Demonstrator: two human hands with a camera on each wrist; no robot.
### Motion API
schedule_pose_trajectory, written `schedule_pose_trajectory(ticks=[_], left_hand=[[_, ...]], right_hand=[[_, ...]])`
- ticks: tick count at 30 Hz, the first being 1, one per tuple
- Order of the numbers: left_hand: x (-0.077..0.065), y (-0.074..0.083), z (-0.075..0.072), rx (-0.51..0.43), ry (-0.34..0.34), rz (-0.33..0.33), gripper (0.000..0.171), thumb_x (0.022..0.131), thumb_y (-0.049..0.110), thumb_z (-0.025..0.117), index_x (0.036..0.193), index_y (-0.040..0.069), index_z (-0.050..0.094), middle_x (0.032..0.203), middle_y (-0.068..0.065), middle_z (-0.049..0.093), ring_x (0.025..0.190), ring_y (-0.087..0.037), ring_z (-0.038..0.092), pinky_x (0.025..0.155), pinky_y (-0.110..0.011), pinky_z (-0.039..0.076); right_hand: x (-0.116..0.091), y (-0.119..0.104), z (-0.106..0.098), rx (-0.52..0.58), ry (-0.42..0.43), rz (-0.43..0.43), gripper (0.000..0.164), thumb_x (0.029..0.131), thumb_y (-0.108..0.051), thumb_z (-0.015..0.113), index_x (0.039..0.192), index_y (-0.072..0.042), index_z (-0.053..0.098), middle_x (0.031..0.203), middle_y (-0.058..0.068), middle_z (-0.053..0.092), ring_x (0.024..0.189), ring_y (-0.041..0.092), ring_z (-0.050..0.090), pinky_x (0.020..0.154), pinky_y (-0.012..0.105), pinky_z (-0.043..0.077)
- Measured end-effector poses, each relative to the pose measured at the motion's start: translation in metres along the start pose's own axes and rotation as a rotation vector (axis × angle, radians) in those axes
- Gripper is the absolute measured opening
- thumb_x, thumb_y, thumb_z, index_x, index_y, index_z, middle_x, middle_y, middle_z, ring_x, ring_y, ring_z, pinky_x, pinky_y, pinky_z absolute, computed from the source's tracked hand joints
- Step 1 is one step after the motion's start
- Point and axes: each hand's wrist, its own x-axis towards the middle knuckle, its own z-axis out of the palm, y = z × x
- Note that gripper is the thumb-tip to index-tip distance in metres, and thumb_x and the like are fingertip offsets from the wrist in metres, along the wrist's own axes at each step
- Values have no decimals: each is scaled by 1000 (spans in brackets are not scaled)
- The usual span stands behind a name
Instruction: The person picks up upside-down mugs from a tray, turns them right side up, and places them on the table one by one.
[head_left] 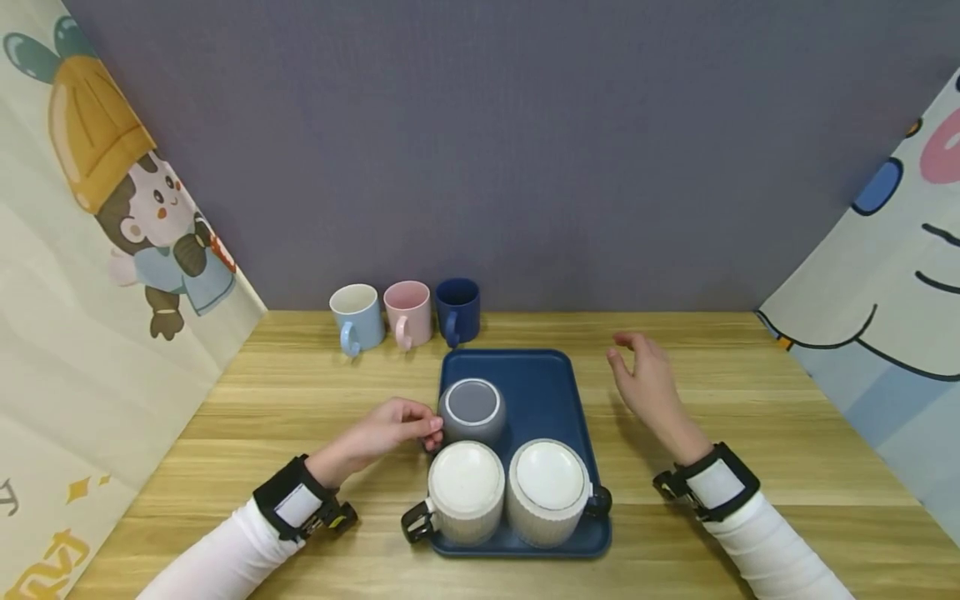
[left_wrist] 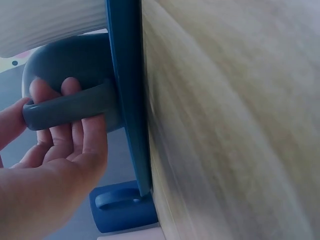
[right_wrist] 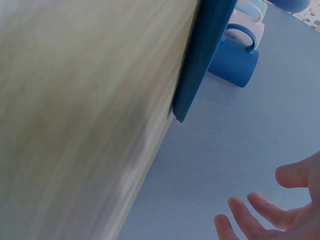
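Note:
An upside-down grey mug (head_left: pixel 472 410) stands at the left side of the blue tray (head_left: pixel 536 375). My left hand (head_left: pixel 393 429) holds its handle (left_wrist: pixel 70 106); in the left wrist view the fingers pass through the loop and the thumb lies at its outer end. Two upside-down ribbed white mugs with black handles fill the tray's near end, the left mug (head_left: pixel 467 492) with its handle over the tray's left edge, the right mug (head_left: pixel 549 492) with its handle to the right. Beyond the tray's right side, my right hand (head_left: pixel 648 387) hovers with relaxed fingers, holding nothing.
Behind the tray's left corner stand three upright mugs in a row: light blue (head_left: pixel 358 321), pink (head_left: pixel 408 315) and dark blue (head_left: pixel 458 312). A grey wall (head_left: pixel 525 167) closes off the back of the wooden table (head_left: pixel 712 358). Printed curtains hang at both sides.

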Motion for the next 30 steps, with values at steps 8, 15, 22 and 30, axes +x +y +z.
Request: schedule_pose_trajectory(ticks=[8,15,22,30], left_hand=[[0,1,4,30,59,-1,31,97,15,53,91,-15,58,76,2,59,71,-8,55,73,-23,47],[0,1,5,-3,94,-8,27,96,13,52,90,-12,59,76,3,59,70,-8,54,73,-25,47],[6,-2,1,-58,127,4,28,97,10,50,86,-14,57,73,5,60,74,-8,60,74,-22,48],[18,9,0,-181,194,55,19,98,7,46,84,3,59,75,5,59,73,-7,59,78,-21,48]], right_hand=[[0,0,1,-2,1,14,31,93,-10,57,118,8,53,115,28,58,110,45,50,98,57,33],[0,0,-1,-4,-9,21,31,94,-11,56,119,8,53,115,28,58,111,46,49,98,57,33],[2,2,0,5,-31,34,33,96,-14,54,120,8,52,117,28,57,111,45,50,98,57,33],[8,0,5,32,-27,26,34,96,-16,54,122,7,52,118,26,57,111,42,51,97,56,37]])
